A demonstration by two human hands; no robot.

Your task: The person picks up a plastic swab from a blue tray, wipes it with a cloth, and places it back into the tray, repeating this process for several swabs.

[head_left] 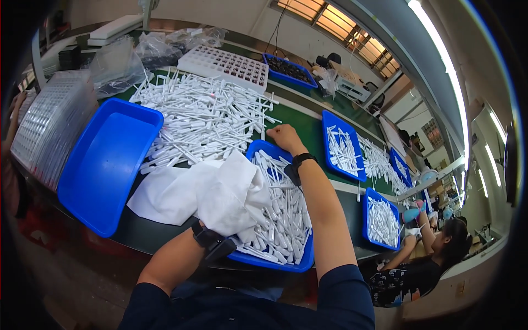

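"Since you ask for the biggest first: what lies beyond the right hand (283, 136)?"

"A long green bench (308, 129), matt and flat, and just past the knuckles a loose heap of white plastic sticks (203, 118), thin, straight and smooth, lying crisscross."

"And that hand itself?"

"Clenched into a fist at the far rim of the blue tray of sticks (286, 220); whether it grips anything, I cannot tell. A black band circles its wrist."

"Next in size?"

"An empty blue tray (104, 165), glossy hard plastic with rounded corners, well out to the left of the left hand (220, 223). Then the filled tray between both hands, its sticks piled dense."

"The left hand?"

"Mostly buried under a white cloth (214, 192), soft and crumpled, which it seems to be bunching; the cloth drapes over the tray's near left corner and spreads flat onto the bench. A black strap sits on that wrist too."

"Anything smaller?"

"A white gridded rack (223, 65), far beyond the heap, its cells holding dark bits."
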